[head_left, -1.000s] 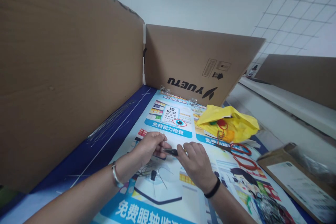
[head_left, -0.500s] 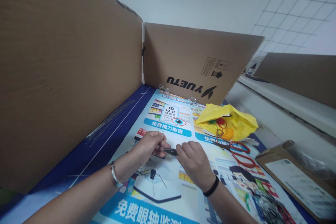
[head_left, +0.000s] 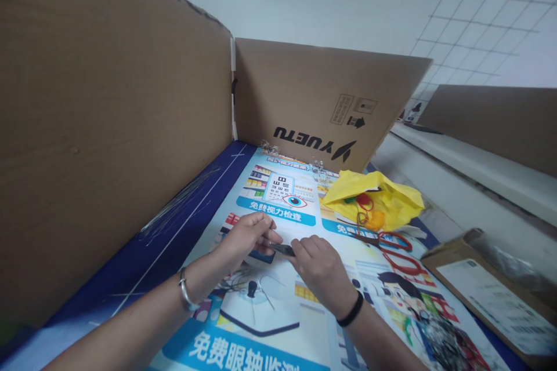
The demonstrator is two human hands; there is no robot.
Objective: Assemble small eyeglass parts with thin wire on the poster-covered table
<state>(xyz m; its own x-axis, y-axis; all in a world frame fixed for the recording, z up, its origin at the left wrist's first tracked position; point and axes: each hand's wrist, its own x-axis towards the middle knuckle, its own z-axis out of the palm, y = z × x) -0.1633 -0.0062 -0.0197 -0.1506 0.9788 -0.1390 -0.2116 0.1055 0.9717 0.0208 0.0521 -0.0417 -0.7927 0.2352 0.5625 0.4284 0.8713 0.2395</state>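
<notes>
My left hand (head_left: 248,237) and my right hand (head_left: 319,266) meet above a printed eye-care poster (head_left: 278,324) on the table. Between them they pinch a small dark slender piece (head_left: 282,249), each hand gripping one end; I cannot make out what it is. Both hands have their fingers curled closed. A silver bangle sits on my left wrist and a black band on my right. Under the hands lie thin wires and a small dark-tipped piece (head_left: 252,288) on the poster.
Tall cardboard walls (head_left: 108,127) enclose the left and back. A yellow plastic bag (head_left: 383,200) with red and green bits lies at the back right, red-handled scissors (head_left: 394,249) beside it. A flat cardboard box (head_left: 491,295) sits far right. Thin metal wires (head_left: 178,206) rest along the left wall.
The hands have stayed together on the small dark piece, with only a slight shift of the fingers. The view has drifted a little to the right.
</notes>
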